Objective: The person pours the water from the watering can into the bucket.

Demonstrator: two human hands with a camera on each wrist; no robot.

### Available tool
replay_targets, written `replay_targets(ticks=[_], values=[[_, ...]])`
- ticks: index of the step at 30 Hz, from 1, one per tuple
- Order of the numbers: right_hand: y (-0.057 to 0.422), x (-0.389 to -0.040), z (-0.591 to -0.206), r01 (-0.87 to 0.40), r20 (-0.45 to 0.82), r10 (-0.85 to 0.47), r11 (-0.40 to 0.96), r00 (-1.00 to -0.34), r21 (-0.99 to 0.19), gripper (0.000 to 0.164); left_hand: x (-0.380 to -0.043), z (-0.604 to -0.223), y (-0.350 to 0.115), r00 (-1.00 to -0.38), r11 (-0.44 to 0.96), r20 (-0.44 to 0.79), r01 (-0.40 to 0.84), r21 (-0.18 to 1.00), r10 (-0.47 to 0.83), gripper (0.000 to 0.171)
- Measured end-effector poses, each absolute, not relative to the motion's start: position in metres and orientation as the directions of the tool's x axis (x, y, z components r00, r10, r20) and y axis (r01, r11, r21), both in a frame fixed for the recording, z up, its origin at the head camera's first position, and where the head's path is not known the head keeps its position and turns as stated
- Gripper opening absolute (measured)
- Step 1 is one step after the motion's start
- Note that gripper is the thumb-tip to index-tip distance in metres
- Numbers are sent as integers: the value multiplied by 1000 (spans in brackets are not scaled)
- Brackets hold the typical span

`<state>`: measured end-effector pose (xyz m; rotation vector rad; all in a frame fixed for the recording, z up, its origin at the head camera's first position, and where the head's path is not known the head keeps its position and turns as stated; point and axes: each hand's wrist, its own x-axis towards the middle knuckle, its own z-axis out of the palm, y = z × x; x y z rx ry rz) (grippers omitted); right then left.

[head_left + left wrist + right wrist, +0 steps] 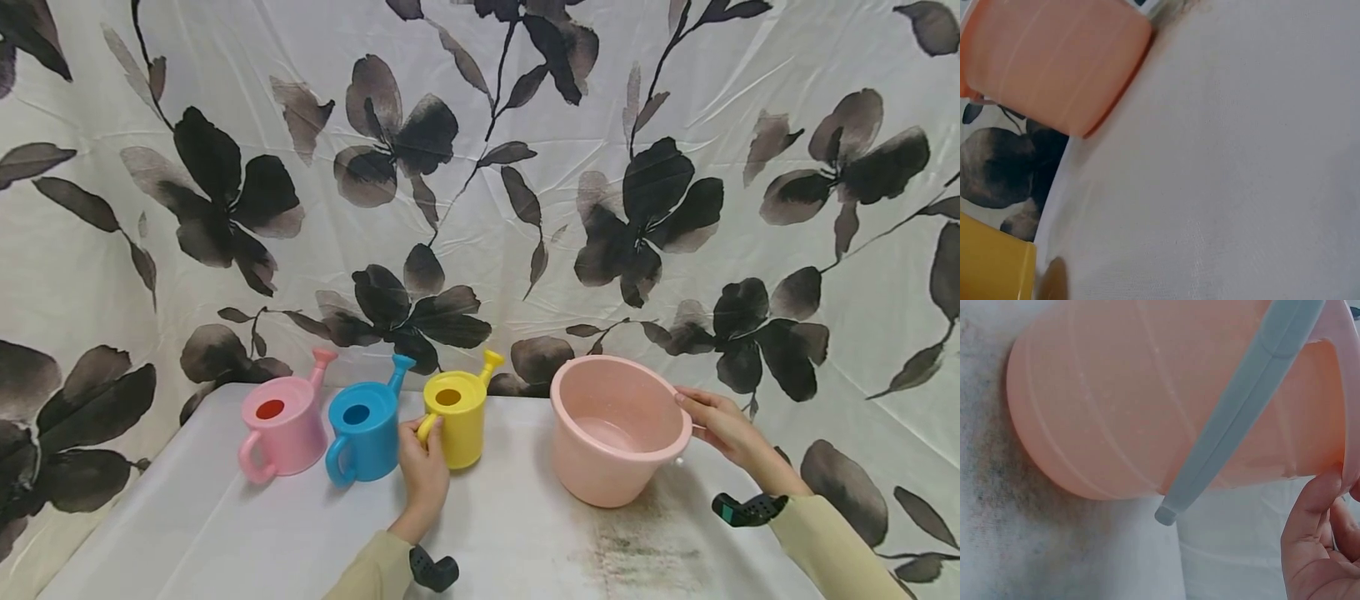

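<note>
Left hand [424, 468] is pinching the cylindrical yellow plastic watering can [463, 429] by its handle, between a round blue plastic watering can [369, 442] and the round pink plastic bucket [603, 485] standing on the white bench [225, 533]; right hand [731, 429] is gripping its rim. I'm judging this a grasp-and-steady step, the next move calling for a level can. Behind, dark-flowered white cloth [517, 275] is hanging.

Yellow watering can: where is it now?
In the head view, the yellow can is just left of centre, between the blue can and the pink bucket, held by the left hand.
</note>
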<state>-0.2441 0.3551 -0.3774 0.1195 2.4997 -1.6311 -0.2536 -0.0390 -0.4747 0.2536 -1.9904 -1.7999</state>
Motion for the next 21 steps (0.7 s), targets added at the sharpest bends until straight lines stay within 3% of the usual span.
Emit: replay_targets(ticks=[21], values=[[358,-247,-376,141,-165,-29,383,-986,-913,68,-251,-493,-40,-898,212,179,99,972,-401,26]])
